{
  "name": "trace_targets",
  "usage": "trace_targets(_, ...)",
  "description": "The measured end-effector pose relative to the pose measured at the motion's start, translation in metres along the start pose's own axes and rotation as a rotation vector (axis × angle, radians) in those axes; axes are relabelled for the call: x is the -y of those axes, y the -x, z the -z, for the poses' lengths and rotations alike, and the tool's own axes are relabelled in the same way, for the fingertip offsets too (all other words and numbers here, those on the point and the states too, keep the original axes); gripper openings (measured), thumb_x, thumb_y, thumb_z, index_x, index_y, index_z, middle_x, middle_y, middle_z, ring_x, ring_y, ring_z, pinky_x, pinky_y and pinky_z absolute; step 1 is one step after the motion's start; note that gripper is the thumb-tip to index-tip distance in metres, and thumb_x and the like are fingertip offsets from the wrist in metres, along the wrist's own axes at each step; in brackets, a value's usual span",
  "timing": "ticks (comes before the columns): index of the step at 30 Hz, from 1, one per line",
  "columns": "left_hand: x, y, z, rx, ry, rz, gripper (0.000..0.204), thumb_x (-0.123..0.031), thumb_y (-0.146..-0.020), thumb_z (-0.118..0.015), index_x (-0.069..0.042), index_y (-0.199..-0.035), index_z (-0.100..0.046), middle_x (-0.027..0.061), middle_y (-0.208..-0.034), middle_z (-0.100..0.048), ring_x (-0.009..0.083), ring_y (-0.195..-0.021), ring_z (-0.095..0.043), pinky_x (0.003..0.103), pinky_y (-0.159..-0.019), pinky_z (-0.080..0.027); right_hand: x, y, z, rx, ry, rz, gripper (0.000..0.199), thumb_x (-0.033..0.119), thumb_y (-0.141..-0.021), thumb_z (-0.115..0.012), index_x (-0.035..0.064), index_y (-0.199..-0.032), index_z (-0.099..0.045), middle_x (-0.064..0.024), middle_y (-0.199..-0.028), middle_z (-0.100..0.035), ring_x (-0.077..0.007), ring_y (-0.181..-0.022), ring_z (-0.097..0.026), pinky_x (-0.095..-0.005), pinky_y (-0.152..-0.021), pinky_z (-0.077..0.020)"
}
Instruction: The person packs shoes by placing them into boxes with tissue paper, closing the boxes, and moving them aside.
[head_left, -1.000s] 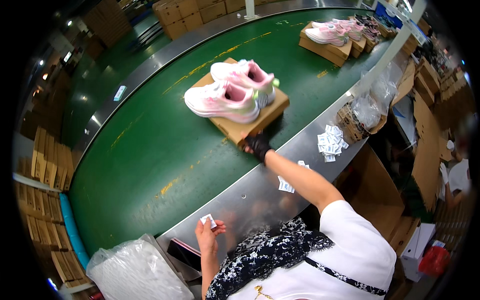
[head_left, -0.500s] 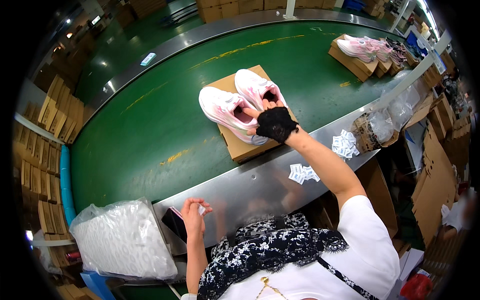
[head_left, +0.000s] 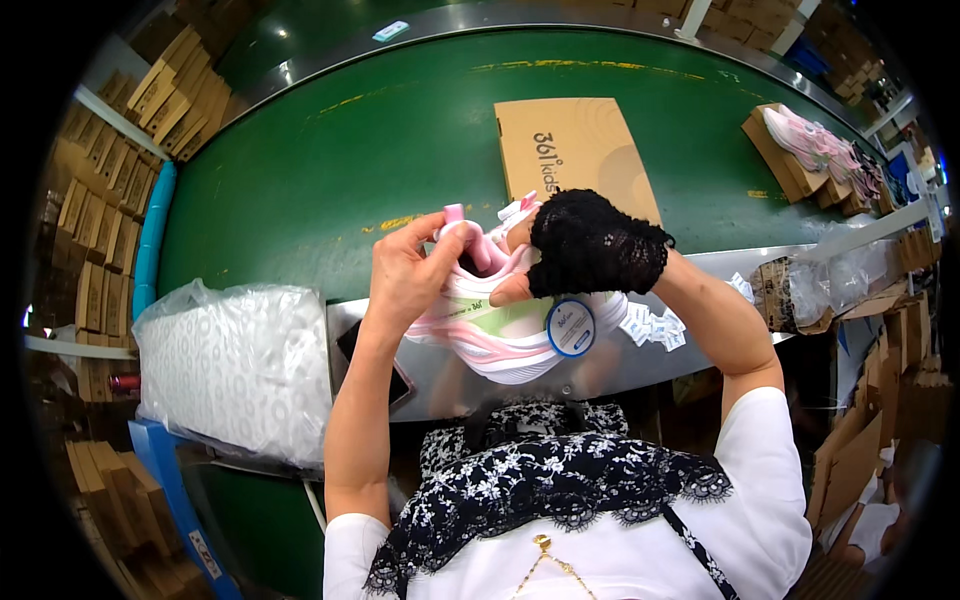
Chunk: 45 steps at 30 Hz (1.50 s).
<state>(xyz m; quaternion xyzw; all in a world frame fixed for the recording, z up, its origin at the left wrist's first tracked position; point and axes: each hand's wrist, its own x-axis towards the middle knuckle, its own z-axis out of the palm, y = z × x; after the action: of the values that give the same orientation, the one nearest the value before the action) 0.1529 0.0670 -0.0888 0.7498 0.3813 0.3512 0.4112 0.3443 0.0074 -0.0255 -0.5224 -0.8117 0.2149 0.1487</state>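
A white, pink and pale-green sneaker (head_left: 497, 338) is lifted above the metal edge, its sole toward me and a round blue-rimmed hang tag (head_left: 571, 328) dangling at its side. My left hand (head_left: 408, 272) pinches the pink padded collar at the shoe's opening. In a black lace fingerless glove, my right hand (head_left: 595, 245) is closed around the other side of the opening, thumb on the outside. The glove and fingers hide part of the upper, and whether a second shoe is behind cannot be told. A brown shoebox (head_left: 565, 150) rests on the green surface just beyond.
Small white sachets (head_left: 650, 325) lie on the metal edge at right, near an open carton (head_left: 778, 295) with clear plastic. Plastic-wrapped patterned paper (head_left: 235, 370) is at left, beside a dark flat object (head_left: 400, 385). More sneakers on boxes (head_left: 805, 150) stand far right.
The sneaker has come off the box toward me, into both hands. My left hand has risen from the metal edge to its collar; the small white thing it held is out of sight.
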Motion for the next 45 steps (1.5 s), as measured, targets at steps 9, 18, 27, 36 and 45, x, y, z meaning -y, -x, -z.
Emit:
trace_targets(9, 0.04, 0.042, 0.004, 0.001, 0.099, 0.123, 0.025, -0.02, -0.082, -0.056, 0.004, -0.087, -0.061, 0.0016, -0.075, -0.061, 0.0054, -0.068, -0.052, 0.019, -0.063, -0.043, -0.013, 0.016, -0.081, -0.016, 0.204, 0.327, 0.04, 0.046, -0.064, -0.064, 0.0078, -0.063, -0.052, -0.0073, -0.055, -0.051, -0.0225, -0.053, -0.055, -0.0353, -0.05, -0.044)
trace_targets(18, 0.108, 0.07, -0.051, 0.143, -0.225, 0.185, 0.039, -0.032, -0.08, -0.057, 0.0, -0.103, -0.057, 0.0116, -0.06, -0.054, 0.0189, -0.051, -0.048, 0.031, -0.051, -0.04, -0.09, 0.027, -0.138, -0.019, -0.233, 0.005, 0.031, 0.037, -0.073, -0.061, 0.0054, -0.076, -0.061, -0.009, -0.076, -0.059, -0.0262, -0.071, -0.057, -0.0314, -0.066, -0.0457)
trace_targets(27, 0.076, -0.011, -0.054, 0.171, 0.0, 0.321, 0.04, -0.033, -0.086, -0.05, 0.005, -0.095, -0.056, 0.0025, -0.056, -0.051, 0.0099, -0.051, -0.047, 0.025, -0.049, -0.039, -0.161, 0.044, -0.154, -0.609, 0.478, -0.214, 0.075, 0.019, -0.052, -0.069, 0.008, -0.12, -0.041, -0.0184, -0.126, -0.037, -0.0323, -0.118, -0.035, -0.0528, -0.091, -0.025)
trace_targets(36, 0.127, -0.032, -0.089, 0.058, -0.333, -0.032, 0.042, -0.026, -0.085, -0.049, 0.006, -0.112, -0.046, 0.0237, -0.112, -0.046, 0.0304, -0.097, -0.052, 0.035, -0.081, -0.042, -0.156, 0.098, -0.106, -1.54, -1.158, -0.496, 0.044, 0.025, -0.073, -0.064, 0.0066, -0.108, -0.045, -0.0075, -0.094, -0.054, -0.0202, -0.085, -0.055, -0.0337, -0.073, -0.0457)
trace_targets(45, 0.01, -0.013, -0.052, 0.169, 0.501, 0.176, 0.024, -0.01, -0.083, -0.051, 0.006, -0.1, -0.055, 0.0105, -0.084, -0.055, 0.0149, -0.078, -0.052, 0.026, -0.07, -0.043, -0.157, 0.174, -0.145, -0.82, -1.266, -1.034, 0.033, 0.031, -0.08, -0.058, 0.006, -0.101, -0.054, -0.0082, -0.093, -0.061, -0.0164, -0.082, -0.06, -0.0247, -0.064, -0.0435)
